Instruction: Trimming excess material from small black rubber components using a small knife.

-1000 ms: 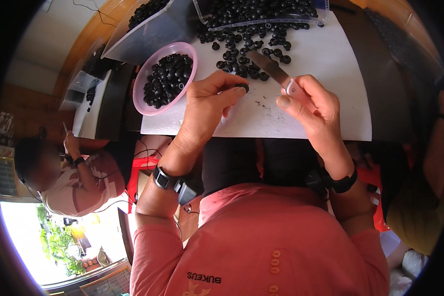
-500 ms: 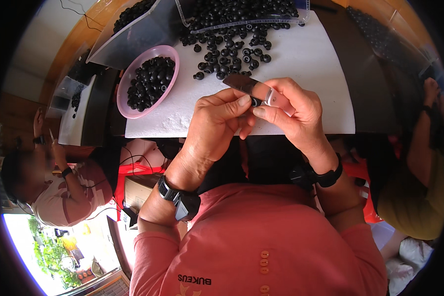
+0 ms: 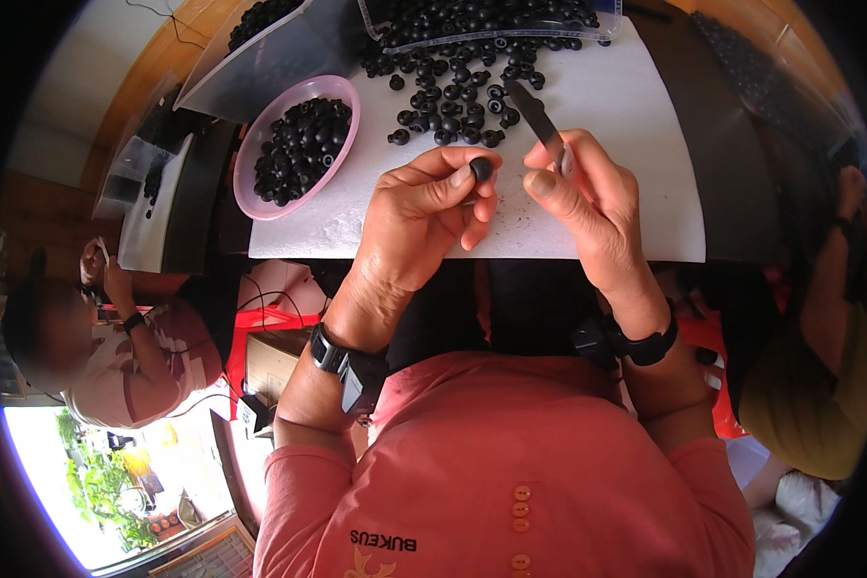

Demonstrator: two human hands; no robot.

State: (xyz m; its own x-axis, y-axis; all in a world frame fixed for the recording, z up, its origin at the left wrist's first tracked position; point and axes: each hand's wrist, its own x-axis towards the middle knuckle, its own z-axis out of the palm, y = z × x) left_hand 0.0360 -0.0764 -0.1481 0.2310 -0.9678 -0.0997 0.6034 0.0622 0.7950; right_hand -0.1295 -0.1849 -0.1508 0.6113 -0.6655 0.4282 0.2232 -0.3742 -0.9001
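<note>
Between thumb and fingers, my left hand point(image 3: 416, 212) pinches a small round black part point(image 3: 481, 170). My right hand point(image 3: 592, 207) is closed on the handle of a knife point(image 3: 537, 118), its dark blade pointing up and away to the left. Blade and part are apart. Both hands are above the near part of a white board point(image 3: 636, 183), where dark crumbs lie between them. Beyond my hands, loose black parts point(image 3: 450, 111) of the same look are scattered, some showing a ring-shaped opening.
Left of my hands, a pink bowl point(image 3: 244, 181) holds many black parts. A clear bin point(image 3: 511, 40) spills more at the far edge, beside a tilted translucent bin point(image 3: 250, 72). One person point(image 3: 144, 356) sits at left with raised hands, another point(image 3: 809, 376) at right.
The knife has come away from the black part and swung to point up and away. My right hand has moved right, apart from my left, which still holds the part.
</note>
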